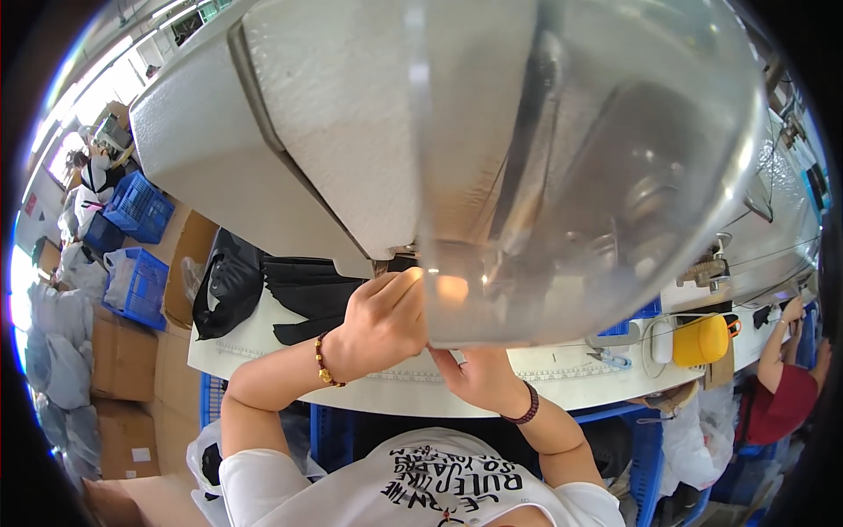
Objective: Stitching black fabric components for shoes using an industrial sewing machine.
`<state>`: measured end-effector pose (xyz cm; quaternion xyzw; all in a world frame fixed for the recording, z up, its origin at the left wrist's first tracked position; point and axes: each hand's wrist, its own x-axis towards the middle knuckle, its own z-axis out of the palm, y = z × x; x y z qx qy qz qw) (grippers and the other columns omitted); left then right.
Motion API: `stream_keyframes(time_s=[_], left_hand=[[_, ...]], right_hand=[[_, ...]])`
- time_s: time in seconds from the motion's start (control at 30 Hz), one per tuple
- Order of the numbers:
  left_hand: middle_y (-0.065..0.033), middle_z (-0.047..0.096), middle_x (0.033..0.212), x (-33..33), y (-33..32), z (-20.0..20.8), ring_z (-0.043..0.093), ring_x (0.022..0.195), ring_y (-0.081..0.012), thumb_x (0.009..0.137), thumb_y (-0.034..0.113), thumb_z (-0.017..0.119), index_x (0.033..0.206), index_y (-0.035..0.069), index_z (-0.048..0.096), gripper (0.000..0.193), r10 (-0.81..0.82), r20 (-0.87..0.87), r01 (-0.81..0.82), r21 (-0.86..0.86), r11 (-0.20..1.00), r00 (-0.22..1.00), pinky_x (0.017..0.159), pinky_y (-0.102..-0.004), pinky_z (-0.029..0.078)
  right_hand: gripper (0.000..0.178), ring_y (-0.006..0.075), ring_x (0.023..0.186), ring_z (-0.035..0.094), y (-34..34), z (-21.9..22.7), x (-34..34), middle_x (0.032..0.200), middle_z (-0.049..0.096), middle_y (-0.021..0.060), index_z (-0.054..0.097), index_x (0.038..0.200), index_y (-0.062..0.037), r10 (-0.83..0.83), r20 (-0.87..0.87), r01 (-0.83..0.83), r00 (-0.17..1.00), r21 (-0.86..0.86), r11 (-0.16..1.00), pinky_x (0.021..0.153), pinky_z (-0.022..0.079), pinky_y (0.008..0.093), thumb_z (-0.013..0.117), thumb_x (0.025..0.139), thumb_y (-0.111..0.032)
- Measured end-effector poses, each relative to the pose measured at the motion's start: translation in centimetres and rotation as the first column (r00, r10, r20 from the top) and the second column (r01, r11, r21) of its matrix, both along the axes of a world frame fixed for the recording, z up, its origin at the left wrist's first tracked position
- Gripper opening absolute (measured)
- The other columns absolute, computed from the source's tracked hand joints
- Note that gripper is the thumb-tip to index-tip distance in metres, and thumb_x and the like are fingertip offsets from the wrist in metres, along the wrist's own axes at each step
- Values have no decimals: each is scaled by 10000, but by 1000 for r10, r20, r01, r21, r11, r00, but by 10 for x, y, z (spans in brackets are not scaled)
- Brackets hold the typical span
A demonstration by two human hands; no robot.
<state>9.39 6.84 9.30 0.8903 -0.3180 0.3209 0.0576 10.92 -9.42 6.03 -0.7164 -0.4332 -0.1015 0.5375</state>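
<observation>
My left hand (386, 318) is closed, its fingers curled down beside the needle area of a large white sewing machine (325, 114). Whatever it pinches is hidden under the fingers. Close by on the right, my right hand (481, 376) rests low over the table with its thumb pointing toward the left hand; its other fingers are lost behind a blurred clear plastic shield (562, 290). Black fabric strips (312, 288) lie fanned out left of my left hand. Beside them is a shiny black piece (230, 283), partly folded.
Thread snips (610, 358) and a yellow container (701, 341) lie on the white table (404, 391) to the right. Blue crates (138, 285) and cardboard boxes (125, 351) stand at the left. At far right a person in a red top (777, 400) works nearby.
</observation>
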Motion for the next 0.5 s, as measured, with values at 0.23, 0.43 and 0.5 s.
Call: stream_keyframes(time_s=[0.23, 0.43, 0.5], left_hand=[[-136, 561, 902, -15, -10, 0, 582, 873, -256, 535, 52, 609, 866, -51, 614, 347, 96, -46, -96, 3, 995, 994, 769, -338, 508], [-130, 566, 942, -13, -18, -13, 589, 943, -272, 679, 64, 637, 943, -55, 609, 291, 158, 16, -157, -79, 985, 987, 847, -380, 494], [-131, 568, 941, -12, -17, -14, 589, 948, -276, 666, 63, 640, 929, -57, 613, 291, 151, 3, -150, -99, 984, 989, 851, -382, 493]], right_hand=[[247, 308, 735, 609, -26, 7, 9, 831, 625, 128, 608, 946, -52, -184, 227, 207, 956, -81, 975, 601, 488, 378, 623, 706, 6], [164, 244, 682, 610, -34, -19, 46, 787, 625, 65, 646, 811, -113, -176, 601, 389, 780, -244, 889, 574, 508, 346, 633, 656, -64], [144, 232, 668, 608, -34, -30, 50, 781, 624, 55, 648, 780, -120, -182, 662, 412, 727, -209, 887, 560, 506, 340, 636, 647, -68]])
